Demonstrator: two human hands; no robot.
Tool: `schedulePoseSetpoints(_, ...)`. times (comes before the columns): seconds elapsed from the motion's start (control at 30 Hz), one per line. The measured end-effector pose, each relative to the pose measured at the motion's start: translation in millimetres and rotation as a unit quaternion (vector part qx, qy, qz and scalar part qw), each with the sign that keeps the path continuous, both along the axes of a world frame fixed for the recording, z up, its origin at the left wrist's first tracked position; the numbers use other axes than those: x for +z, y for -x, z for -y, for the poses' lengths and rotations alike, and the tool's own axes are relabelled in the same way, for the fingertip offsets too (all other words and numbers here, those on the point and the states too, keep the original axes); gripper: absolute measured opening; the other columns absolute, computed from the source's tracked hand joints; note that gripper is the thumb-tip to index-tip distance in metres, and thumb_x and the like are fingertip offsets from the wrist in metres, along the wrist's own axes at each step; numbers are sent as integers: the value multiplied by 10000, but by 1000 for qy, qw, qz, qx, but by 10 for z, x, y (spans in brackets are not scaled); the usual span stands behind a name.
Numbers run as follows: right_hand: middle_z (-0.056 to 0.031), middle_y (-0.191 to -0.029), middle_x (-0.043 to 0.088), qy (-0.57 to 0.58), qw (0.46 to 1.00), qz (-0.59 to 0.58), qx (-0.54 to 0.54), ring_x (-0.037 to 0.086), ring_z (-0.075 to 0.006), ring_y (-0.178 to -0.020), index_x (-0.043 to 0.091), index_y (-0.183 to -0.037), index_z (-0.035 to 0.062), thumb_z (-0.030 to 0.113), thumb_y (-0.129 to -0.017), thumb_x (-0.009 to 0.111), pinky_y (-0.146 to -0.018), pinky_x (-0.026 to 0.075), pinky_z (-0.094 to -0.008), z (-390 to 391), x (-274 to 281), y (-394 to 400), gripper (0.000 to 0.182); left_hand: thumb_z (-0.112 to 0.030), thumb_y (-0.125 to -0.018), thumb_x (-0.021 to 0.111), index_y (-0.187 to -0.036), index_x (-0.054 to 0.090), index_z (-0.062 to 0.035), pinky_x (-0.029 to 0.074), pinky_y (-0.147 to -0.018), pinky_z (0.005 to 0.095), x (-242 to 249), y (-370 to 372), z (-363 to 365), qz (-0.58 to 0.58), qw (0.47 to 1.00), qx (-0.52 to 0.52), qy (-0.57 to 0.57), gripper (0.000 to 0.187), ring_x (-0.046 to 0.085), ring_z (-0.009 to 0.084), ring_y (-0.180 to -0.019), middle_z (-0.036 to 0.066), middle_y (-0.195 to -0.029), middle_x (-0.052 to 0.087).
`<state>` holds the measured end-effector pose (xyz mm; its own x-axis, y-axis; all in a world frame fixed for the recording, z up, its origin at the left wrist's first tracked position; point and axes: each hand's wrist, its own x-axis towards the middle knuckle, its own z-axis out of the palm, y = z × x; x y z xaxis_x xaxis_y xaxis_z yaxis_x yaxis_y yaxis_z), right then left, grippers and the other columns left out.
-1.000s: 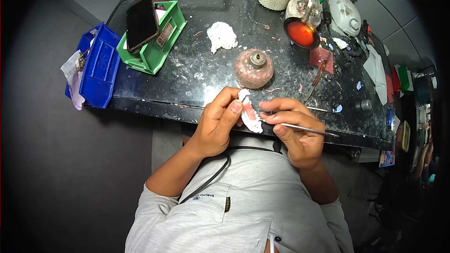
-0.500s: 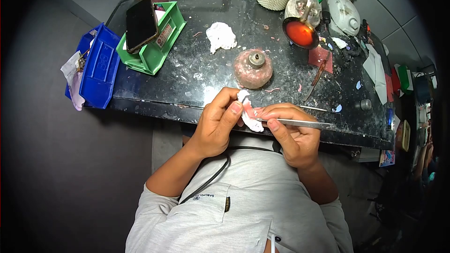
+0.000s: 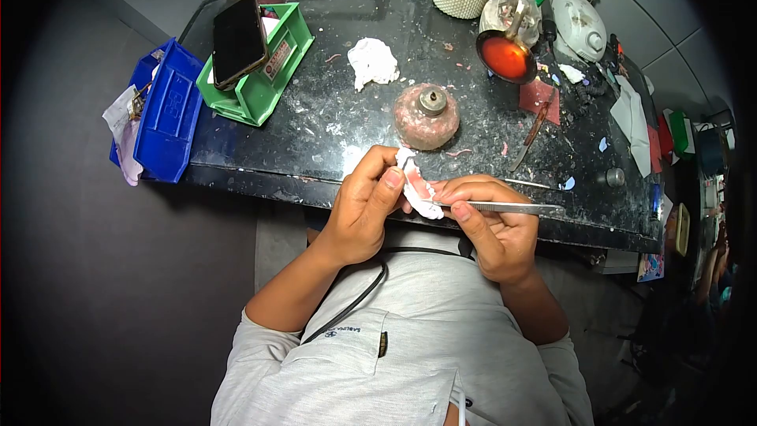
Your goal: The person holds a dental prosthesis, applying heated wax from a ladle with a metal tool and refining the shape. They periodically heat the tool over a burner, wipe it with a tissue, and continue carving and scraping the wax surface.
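A small white plaster model with pink wax (image 3: 418,184) is held at the table's front edge. My left hand (image 3: 364,207) is closed on its left side, thumb and fingers pinching it. In my right hand (image 3: 490,225) is a thin metal tool (image 3: 512,207), whose tip reaches the lower part of the model. Fingertips of my right hand are close against the model's right side; whether they touch it is hard to tell. Just beyond the hands stands a round spirit burner (image 3: 426,116) with a metal cap.
A green bin (image 3: 268,83) carrying a phone (image 3: 239,43) and a blue bin (image 3: 168,114) are at the left. White plaster (image 3: 373,62) lies behind the burner. A pan of red wax (image 3: 506,57), pink sheet (image 3: 539,101) and knife (image 3: 530,138) are at the right.
The model has turned slightly and shifted a little up in my left hand. My right hand and the metal tool have barely moved.
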<state>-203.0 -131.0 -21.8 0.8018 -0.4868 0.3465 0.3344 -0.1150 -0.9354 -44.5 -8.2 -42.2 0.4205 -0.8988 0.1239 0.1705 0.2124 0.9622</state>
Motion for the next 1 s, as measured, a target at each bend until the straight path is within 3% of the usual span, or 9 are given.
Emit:
schedulePoseSetpoints(0.3,-216,-1066,650,-141,989,1,-38,672,-276,-1033,595,-1057,-100,35,-988,556,-970,547,-389,39,103,41,156,-338,-1068,421,-1174,503,7,383,-604,180,-26,8,21,-11,1000,-7,23,371,447,26,-674,28,-893,621)
schedulePoseSetpoints(0.43,-212,-1000,671,7,984,88,-154,686,-258,-964,586,-1015,-76,72,-1002,547,-842,598,-347,201,2,47,154,-319,-1069,426,-1227,490,0,324,-565,179,-53,-28,18,-5,999,-22,41,362,385,10,-631,10,-887,613)
schedulePoseSetpoints(0.53,-195,-937,690,37,968,61,-242,702,-218,-858,586,-1002,-67,75,-1005,547,-816,601,-325,252,7,85,147,-315,-1068,430,-1237,488,-2,305,-553,186,-78,-35,24,-14,998,-28,50,360,371,12,-627,7,-883,610)
schedulePoseSetpoints(0.6,-167,-862,700,115,926,-38,-356,704,-182,-740,585,-1003,-62,87,-1000,566,-775,597,-287,326,-15,87,150,-316,-1068,430,-1235,489,-2,309,-557,186,-69,-28,25,-17,998,-26,48,361,373,13,-628,3,-877,605)
schedulePoseSetpoints(0.7,-143,-791,700,147,912,-73,-377,705,-164,-689,579,-1031,-68,85,-998,575,-751,588,-267,413,-53,154,157,-316,-1068,432,-1232,490,1,323,-566,187,-44,-26,31,-16,999,-24,43,362,382,17,-631,0,-865,599)
schedulePoseSetpoints(0.73,-172,-914,681,139,921,-96,-351,717,-227,-834,558,-1068,-71,98,-1010,553,-765,605,-317,418,-34,190,179,-316,-1067,435,-1230,490,3,332,-571,189,-41,-27,30,-13,999,-24,40,363,388,19,-634,1,-860,598)
schedulePoseSetpoints(0.83,-187,-916,702,68,964,11,-256,714,-215,-889,582,-1058,-66,33,-997,549,-815,573,-291,268,43,95,121,-317,-1065,441,-1222,494,7,350,-583,192,-57,-29,35,20,999,-15,47,364,407,22,-645,-2,-841,590)
schedulePoseSetpoints(0.9,-221,-985,706,-4,991,39,-128,693,-270,-1007,584,-1076,-79,15,-963,589,-914,549,-355,162,82,111,147,-316,-1064,445,-1216,497,7,356,-587,194,-47,-28,38,25,999,-13,44,360,414,23,-650,-4,-832,585)
schedulePoseSetpoints(1.0,-192,-985,722,133,989,24,-67,702,-299,-1003,654,-970,-68,-2,-907,641,-938,536,-387,137,92,49,93,-311,-1061,455,-1202,504,6,362,-590,196,18,-2,37,24,999,-7,36,350,422,24,-655,-8,-816,571)
